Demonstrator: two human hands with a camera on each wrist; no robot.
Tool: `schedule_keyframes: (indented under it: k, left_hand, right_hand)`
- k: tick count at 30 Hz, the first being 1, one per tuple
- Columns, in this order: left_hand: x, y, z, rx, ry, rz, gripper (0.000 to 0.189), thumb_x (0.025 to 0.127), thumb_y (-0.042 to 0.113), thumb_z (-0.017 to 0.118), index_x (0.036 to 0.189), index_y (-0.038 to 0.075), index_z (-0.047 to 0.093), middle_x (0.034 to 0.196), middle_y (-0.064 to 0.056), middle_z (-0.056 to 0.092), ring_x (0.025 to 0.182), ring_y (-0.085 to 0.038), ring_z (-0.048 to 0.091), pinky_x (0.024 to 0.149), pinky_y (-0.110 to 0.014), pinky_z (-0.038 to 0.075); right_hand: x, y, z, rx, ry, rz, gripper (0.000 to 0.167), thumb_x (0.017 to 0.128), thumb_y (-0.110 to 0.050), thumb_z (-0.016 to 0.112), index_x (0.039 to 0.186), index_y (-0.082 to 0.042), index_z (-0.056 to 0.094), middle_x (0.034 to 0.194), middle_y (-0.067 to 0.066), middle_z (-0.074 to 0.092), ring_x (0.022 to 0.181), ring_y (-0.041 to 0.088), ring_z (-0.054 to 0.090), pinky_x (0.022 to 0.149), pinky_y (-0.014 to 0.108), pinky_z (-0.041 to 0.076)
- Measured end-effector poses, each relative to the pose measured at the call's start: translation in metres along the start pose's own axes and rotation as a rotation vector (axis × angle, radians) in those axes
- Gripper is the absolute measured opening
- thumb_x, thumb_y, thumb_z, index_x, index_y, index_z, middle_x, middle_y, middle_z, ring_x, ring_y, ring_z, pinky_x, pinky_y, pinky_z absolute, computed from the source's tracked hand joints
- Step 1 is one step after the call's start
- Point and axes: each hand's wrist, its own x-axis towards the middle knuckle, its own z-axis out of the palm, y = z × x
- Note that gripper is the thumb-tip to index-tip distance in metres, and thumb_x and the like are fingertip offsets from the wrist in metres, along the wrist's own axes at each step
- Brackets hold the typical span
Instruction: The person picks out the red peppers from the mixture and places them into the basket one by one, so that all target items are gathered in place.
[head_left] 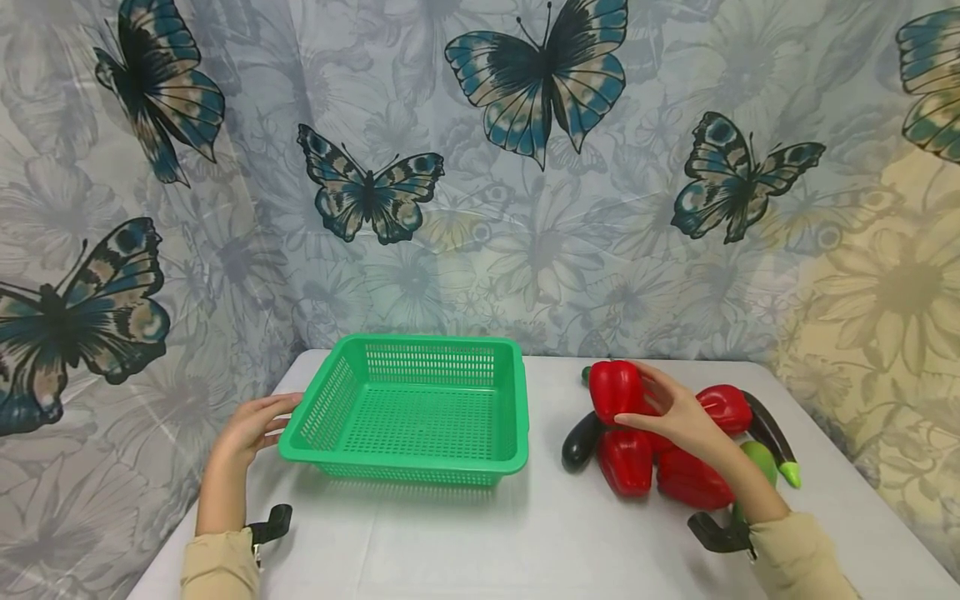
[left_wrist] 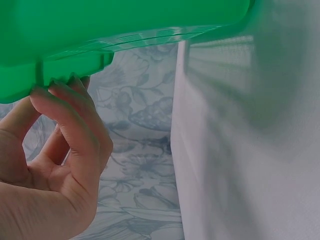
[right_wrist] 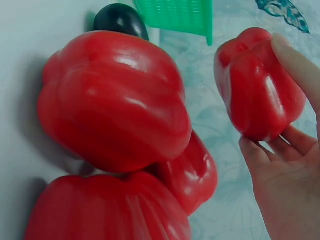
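Observation:
My right hand (head_left: 678, 421) grips a red bell pepper (head_left: 615, 392) between thumb and fingers, held above the other peppers. In the right wrist view that bell pepper (right_wrist: 260, 87) shows with the fingertips at its lower end and the thumb on its upper side. Below it lie more red bell peppers (head_left: 626, 462) and a dark eggplant (head_left: 581, 442). On the other side, my left hand (head_left: 255, 423) holds the left rim of a green plastic basket (head_left: 405, 462). The left wrist view has its curled fingers (left_wrist: 75, 120) right at the basket's edge.
The basket has slotted walls and stands on the white table (head_left: 420, 542). Right of the peppers lie a long dark eggplant with a green end (head_left: 772, 433) and a green round item (head_left: 761, 460), partly behind my right forearm. A butterfly-print cloth (head_left: 480, 275) hangs behind.

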Motion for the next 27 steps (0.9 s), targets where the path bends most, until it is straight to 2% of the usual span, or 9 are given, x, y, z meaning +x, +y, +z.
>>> schedule_keyframes:
  k: [10, 17, 23, 27]
  left_hand:
    - [-0.001, 0.001, 0.001, -0.011, 0.009, -0.009, 0.068, 0.091, 0.044, 0.067, 0.141, 0.001, 0.051, 0.098, 0.021, 0.06, 0.088, 0.0, 0.062, 0.08, -0.026, 0.056]
    - [-0.003, 0.001, 0.001, 0.001, 0.008, -0.014, 0.068, 0.091, 0.046, 0.067, 0.141, 0.002, 0.051, 0.1, 0.02, 0.06, 0.09, 0.0, 0.061, 0.082, -0.027, 0.056]
    - [-0.002, 0.001, 0.001, 0.005, 0.002, -0.013, 0.069, 0.092, 0.046, 0.066, 0.142, 0.002, 0.05, 0.103, 0.019, 0.06, 0.091, 0.0, 0.061, 0.082, -0.027, 0.056]
    - [-0.002, 0.002, 0.001, 0.0, -0.003, -0.008, 0.068, 0.092, 0.046, 0.065, 0.142, 0.002, 0.05, 0.1, 0.02, 0.06, 0.089, 0.001, 0.062, 0.082, -0.026, 0.056]
  right_hand:
    - [0.004, -0.008, 0.007, 0.011, 0.019, -0.019, 0.09, 0.086, -0.03, 0.076, 0.155, -0.013, 0.022, 0.155, 0.019, 0.03, 0.143, 0.047, 0.027, 0.101, 0.056, 0.046]
    - [0.007, -0.01, 0.012, -0.021, 0.043, -0.026, 0.088, 0.084, -0.033, 0.078, 0.153, -0.014, 0.027, 0.153, 0.018, 0.033, 0.141, 0.045, 0.031, 0.098, 0.056, 0.049]
    - [0.011, -0.014, 0.016, -0.031, 0.053, 0.016, 0.093, 0.081, -0.04, 0.079, 0.153, -0.013, 0.026, 0.152, 0.017, 0.035, 0.141, 0.043, 0.033, 0.098, 0.056, 0.05]
    - [0.013, -0.02, 0.019, -0.036, 0.056, 0.026, 0.096, 0.081, -0.039, 0.079, 0.153, -0.011, 0.023, 0.152, 0.018, 0.035, 0.141, 0.044, 0.031, 0.098, 0.057, 0.049]
